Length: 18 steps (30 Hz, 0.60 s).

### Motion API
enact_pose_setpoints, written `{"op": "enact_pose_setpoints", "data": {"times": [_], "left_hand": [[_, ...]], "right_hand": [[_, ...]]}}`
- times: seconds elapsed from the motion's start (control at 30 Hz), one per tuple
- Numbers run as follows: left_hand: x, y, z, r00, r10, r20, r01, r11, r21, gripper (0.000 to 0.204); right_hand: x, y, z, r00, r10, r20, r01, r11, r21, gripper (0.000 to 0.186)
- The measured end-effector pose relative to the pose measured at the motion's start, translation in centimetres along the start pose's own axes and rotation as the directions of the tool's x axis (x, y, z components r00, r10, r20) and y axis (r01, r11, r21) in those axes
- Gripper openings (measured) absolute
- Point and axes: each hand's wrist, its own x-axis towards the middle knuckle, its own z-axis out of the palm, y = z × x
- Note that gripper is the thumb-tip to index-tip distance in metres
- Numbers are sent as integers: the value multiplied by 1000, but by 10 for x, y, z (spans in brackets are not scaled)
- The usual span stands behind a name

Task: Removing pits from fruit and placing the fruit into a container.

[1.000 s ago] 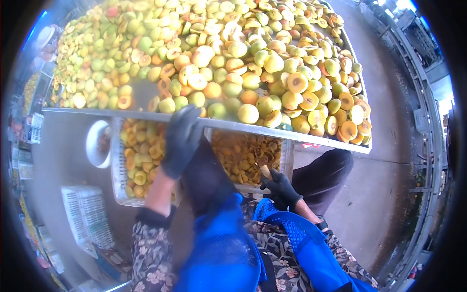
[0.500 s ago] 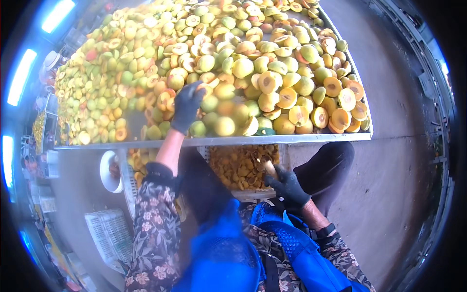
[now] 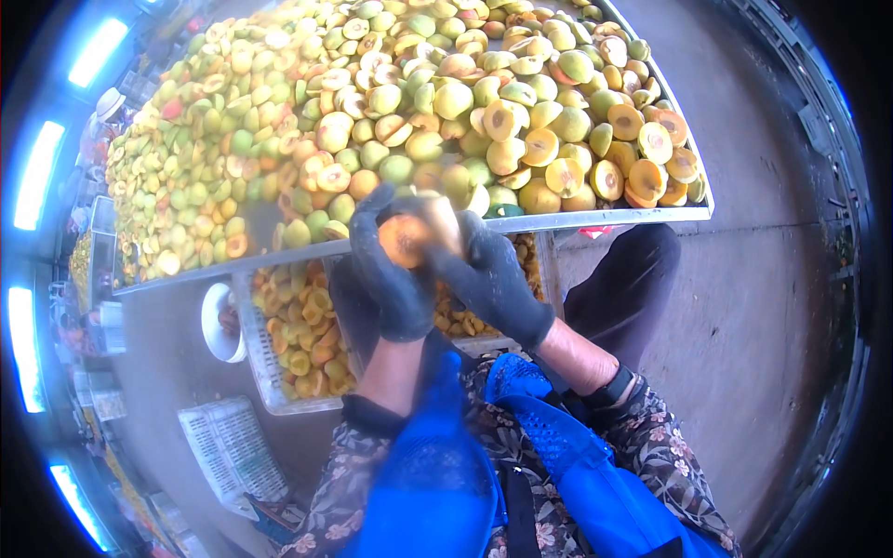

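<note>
Cut fruit (image 3: 400, 240) is cupped in the curled left hand (image 3: 395, 279); a blurred tan object (image 3: 444, 223) is gripped by the gloved right hand (image 3: 493, 279)

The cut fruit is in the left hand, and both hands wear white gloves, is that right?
Not quite: the head view shows dark gloves, not white, on the left hand and right hand. The cut fruit is in the left hand, as you said.
</note>
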Motion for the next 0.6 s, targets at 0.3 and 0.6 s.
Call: {"op": "enact_pose_setpoints", "data": {"times": [0.3, 0.6], "left_hand": [[2, 13, -11, 989, -145, -13, 139, 968, -208, 66], [5, 20, -21, 999, -33, -33, 30, 996, -84, 56]], "right_hand": [[-38, -13, -9, 923, -326, 204, 384, 787, -482, 43], [-41, -18, -11, 894, -365, 261, 441, 824, -357, 38]]}}
